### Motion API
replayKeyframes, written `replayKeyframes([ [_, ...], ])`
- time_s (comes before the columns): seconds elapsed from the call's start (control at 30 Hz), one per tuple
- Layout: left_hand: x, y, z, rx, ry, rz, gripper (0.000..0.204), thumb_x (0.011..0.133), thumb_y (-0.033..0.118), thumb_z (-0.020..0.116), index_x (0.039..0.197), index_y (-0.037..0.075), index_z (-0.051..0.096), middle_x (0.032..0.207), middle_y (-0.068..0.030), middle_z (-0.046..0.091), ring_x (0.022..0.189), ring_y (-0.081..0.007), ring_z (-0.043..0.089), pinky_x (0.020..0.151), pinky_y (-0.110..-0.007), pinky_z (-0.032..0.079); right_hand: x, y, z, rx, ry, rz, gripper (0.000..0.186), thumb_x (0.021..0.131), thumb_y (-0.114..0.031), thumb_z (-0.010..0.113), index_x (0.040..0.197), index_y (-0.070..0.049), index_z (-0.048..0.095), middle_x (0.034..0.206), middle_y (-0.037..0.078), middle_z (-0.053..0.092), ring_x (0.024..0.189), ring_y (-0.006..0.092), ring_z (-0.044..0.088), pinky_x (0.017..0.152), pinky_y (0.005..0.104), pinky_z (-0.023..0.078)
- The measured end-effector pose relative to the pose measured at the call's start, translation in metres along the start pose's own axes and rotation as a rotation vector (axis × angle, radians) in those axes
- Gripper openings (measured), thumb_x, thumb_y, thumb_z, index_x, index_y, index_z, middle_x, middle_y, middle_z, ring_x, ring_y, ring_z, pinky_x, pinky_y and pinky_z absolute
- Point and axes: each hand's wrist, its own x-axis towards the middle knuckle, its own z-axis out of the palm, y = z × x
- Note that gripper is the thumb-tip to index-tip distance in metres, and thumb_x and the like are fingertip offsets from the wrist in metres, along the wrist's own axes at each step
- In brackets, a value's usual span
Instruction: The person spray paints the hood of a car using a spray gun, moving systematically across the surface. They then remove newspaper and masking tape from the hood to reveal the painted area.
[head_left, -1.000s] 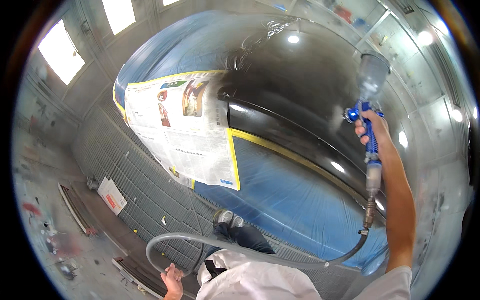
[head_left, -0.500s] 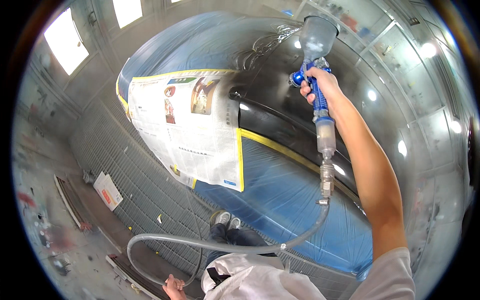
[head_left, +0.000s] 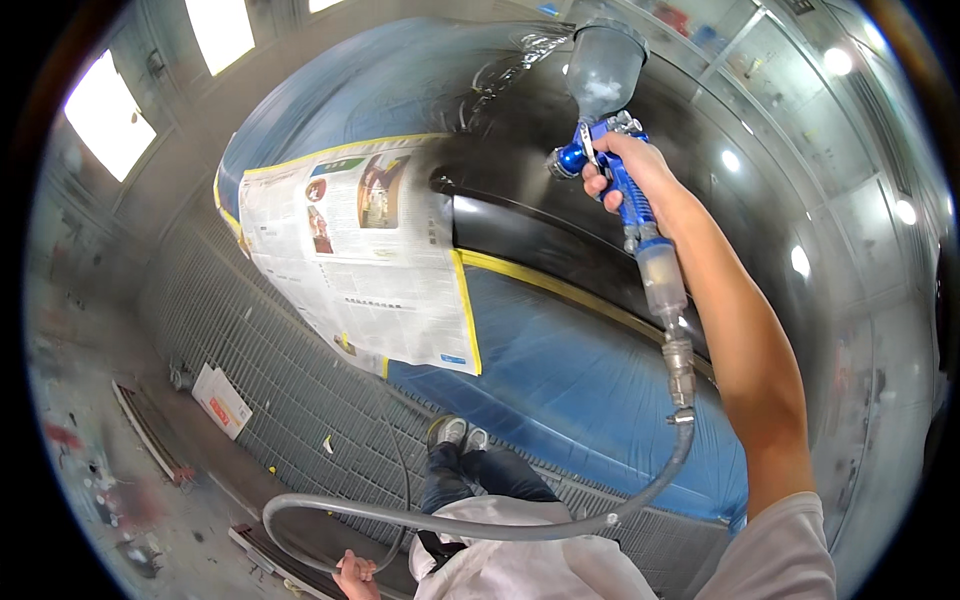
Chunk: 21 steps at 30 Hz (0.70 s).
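Note:
My right hand [head_left: 630,170] grips a blue spray gun [head_left: 618,195] with a translucent grey cup [head_left: 605,70] on top and a clear cylinder [head_left: 662,275] below its handle. The gun is held over a glossy black car panel [head_left: 720,220], its nozzle pointing left. From its base a grey hose [head_left: 450,525] loops down to the lower left, where my left hand [head_left: 357,572] has its fingers closed around it. Left of the gun, newspaper [head_left: 330,250] edged with yellow tape and blue plastic sheeting [head_left: 580,380] cover parts of the car.
A grated floor [head_left: 250,340] runs under the car and my shoes [head_left: 455,435]. A white sheet of card [head_left: 220,400] lies at the lower left beside metal rails [head_left: 150,430]. Booth walls [head_left: 850,280] with bright lamps and light panels curve around the car.
My right hand and the spray gun have moved left and up across the black panel since a second ago, slightly further left in the last half second. My left hand still holds the hose.

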Motion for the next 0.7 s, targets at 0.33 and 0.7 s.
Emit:
replayKeyframes([
  [0.33,0.013,0.026,0.043,0.115,-0.09,-0.048,0.027,0.091,0.01,0.063,0.067,0.013,0.049,0.059,0.0001,0.05,0.048,-0.0084,0.039,0.046,-0.024,0.033,-0.09,0.014,-0.093,-0.054,0.264,0.028,0.018,0.086,-0.016,0.054,0.097,-0.002,0.052,0.073,0.007,0.057,0.055,0.0123,0.054,0.037,0.0221,0.038],
  [0.7,0.048,0.035,0.058,0.263,-0.379,-0.028,0.01,0.091,0.007,0.062,0.086,0.011,0.055,0.073,-0.0015,0.058,0.058,-0.0092,0.05,0.048,-0.024,0.038,-0.191,0.04,-0.21,0.013,0.529,0.002,0.017,0.086,-0.017,0.055,0.093,-0.002,0.053,0.072,0.007,0.057,0.055,0.0122,0.054,0.035,0.0232,0.036],
])
